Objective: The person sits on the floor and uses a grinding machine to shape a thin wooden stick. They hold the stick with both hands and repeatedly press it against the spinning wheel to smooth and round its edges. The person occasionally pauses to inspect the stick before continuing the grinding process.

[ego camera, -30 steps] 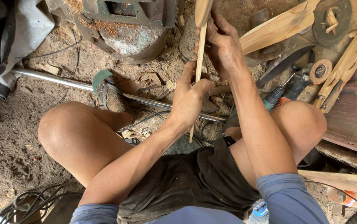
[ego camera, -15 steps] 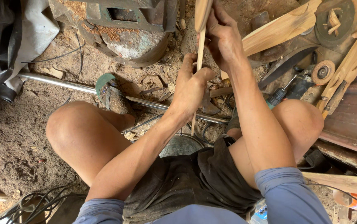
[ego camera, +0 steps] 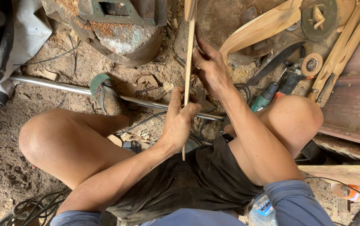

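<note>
— What lies left of the fingers?
— A long metal pipe (ego camera: 63, 88) across the dirt, with a round rusty drum (ego camera: 121, 37) above it.
— And to their right?
— A green cordless drill (ego camera: 268, 95), just beside; farther out, curved wooden slats (ego camera: 263, 26) and a grinding disc (ego camera: 312, 64).

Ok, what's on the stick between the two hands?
Head view: nothing. A short bare stretch of the thin wooden stick runs between the left hand and the right hand.

The person wore a blue shirt with short sleeves ending above the elbows, and dark, dusty black shorts. Both knees and forearms were bare. The left hand (ego camera: 179, 119) and right hand (ego camera: 209, 69) were gloveless and smudged with grime. A worn green sandal (ego camera: 107, 94) covered one foot.
</note>
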